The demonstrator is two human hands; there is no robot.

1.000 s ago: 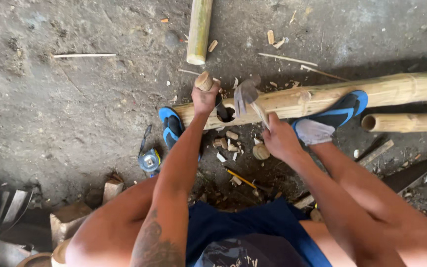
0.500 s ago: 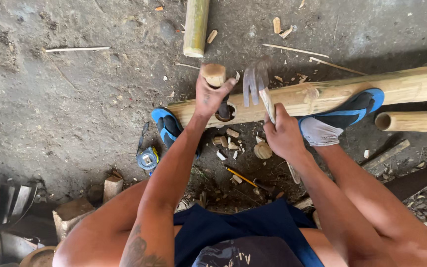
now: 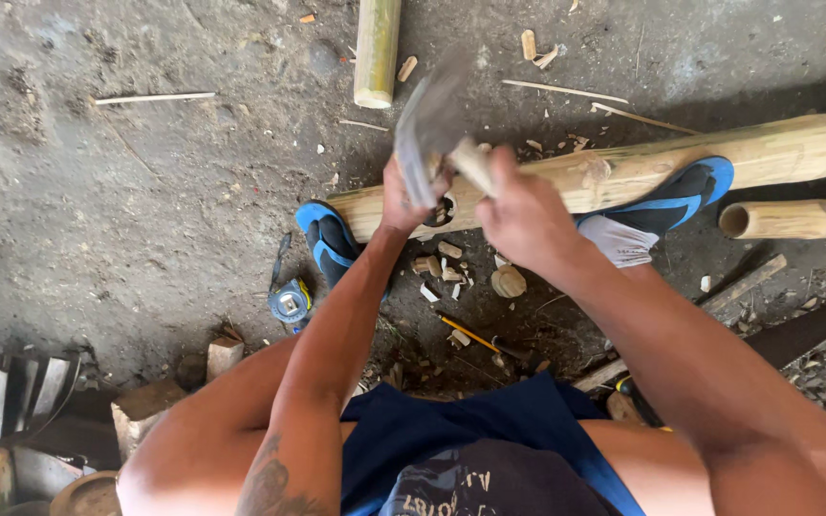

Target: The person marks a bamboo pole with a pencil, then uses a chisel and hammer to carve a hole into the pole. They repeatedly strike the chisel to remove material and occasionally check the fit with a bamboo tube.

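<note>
Your right hand (image 3: 528,215) is clenched around the wooden handle of a hatchet (image 3: 429,134), its blurred blade raised at twelve o'clock. Your left hand (image 3: 403,196) grips something beside it; I cannot tell what. Beyond both lies the bamboo pole (image 3: 623,172), pinned under your blue shoes (image 3: 666,201).

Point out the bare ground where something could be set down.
Barest: the grey ground left of the short bamboo piece, above the tape measure. Crowded: chips below the long bamboo pole, where left hand and right hand work, plus lower-left wood blocks.
</note>
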